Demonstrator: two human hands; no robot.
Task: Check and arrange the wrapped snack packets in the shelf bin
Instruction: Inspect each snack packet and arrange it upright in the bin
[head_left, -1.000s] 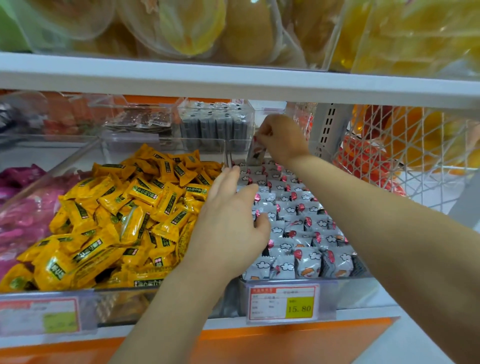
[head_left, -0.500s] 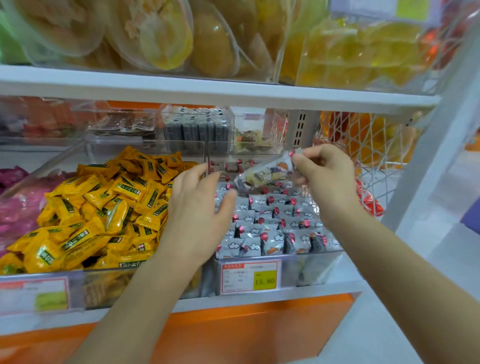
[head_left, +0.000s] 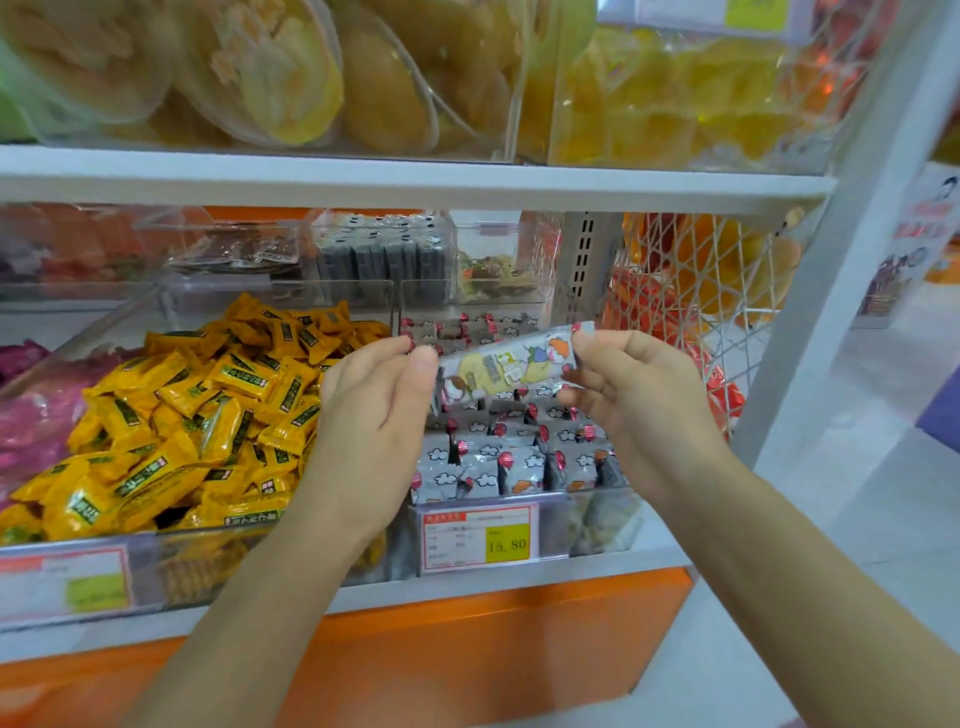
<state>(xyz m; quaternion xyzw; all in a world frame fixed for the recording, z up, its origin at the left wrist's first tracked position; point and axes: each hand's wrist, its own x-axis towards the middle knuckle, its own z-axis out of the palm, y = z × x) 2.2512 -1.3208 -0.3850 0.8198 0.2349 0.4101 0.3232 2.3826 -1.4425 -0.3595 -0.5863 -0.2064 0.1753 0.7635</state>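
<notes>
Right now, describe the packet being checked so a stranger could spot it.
Find the bin above the 15.80 price tag. Over it, left hand and right hand pinch one packet by its ends. It alone is lifted, its cartoon face showing.

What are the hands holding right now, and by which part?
A snack packet, pinched at both ends: left hand on its left end, right hand on its right end.

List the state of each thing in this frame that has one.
packet, held above the bin, right end higher.
left hand, pinches the packet's left end.
right hand, pinches the packet's right end.
grey packets, stood in rows in the bin.
yellow packets, heaped loose.
</notes>
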